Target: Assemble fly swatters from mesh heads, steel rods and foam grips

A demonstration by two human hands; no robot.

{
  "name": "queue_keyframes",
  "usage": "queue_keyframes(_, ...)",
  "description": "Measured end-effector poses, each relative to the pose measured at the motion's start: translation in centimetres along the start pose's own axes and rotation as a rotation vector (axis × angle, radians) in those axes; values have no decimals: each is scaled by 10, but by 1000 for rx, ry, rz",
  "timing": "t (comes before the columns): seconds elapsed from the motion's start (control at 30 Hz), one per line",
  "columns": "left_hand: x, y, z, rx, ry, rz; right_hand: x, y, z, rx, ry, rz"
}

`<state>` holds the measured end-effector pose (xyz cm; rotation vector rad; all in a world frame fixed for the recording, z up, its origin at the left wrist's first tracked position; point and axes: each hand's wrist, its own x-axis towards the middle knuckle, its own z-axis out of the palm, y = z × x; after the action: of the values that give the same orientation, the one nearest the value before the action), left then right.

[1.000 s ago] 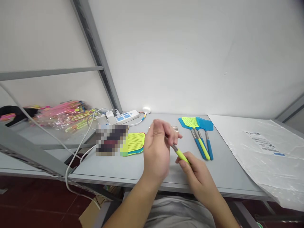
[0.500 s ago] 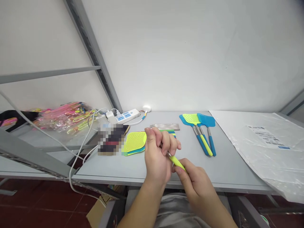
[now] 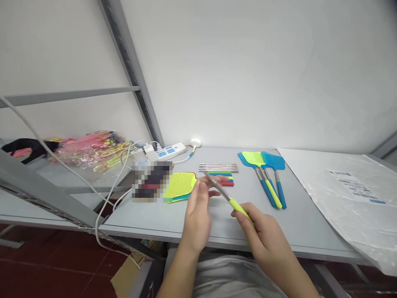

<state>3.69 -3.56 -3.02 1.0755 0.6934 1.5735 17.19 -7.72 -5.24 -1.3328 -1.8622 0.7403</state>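
- Right hand [image 3: 263,231]: grasping the yellow-green handle [image 3: 240,209] by its lower end, thumb and fingers closed on it.
- Metal rod [image 3: 221,190]: projects from that handle, slanting up and away from the right hand toward the left hand's fingers; raised above the worktop [image 3: 149,219].
- Left hand [image 3: 198,215]: released, fingers loosely curved and parted beside the rod's far end; whether skin touches metal cannot be told.
- Loose metal rods [image 3: 218,167]: lying side by side just beyond the left hand's fingers.
- Coloured handles [image 3: 226,174]: green, blue, yellow and red, between those rods and the left hand, partly hidden by its fingers.
- Perforated swatter heads [image 3: 181,184]: stacked left of the left hand, yellow-green uppermost, blue beneath.
- Fly swatters [image 3: 267,182]: blue and yellow-green, overlapping, beyond the right hand and to its right.
- White plastic sheet [image 3: 335,215]: well right of the right hand, bearing a printed label.
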Motion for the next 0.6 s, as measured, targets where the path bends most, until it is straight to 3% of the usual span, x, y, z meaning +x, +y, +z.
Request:
queue_keyframes(0.13,4,7,-52,925,88,274,4,19,-8,-22,162,100)
queue_keyframes(0.23,6,10,-91,1442,112,241,2,37,-8,-62,212,172)
queue_keyframes(0.3,6,8,-108,1593,71,184,-2,46,-6,-70,210,193)
queue_keyframes(0.4,6,0,-119,1662,18,150,-7,52,-3,-66,208,210)
queue_keyframes(0.6,8,-7,-121,1631,40,295,-5,55,-4,-50,135,223)
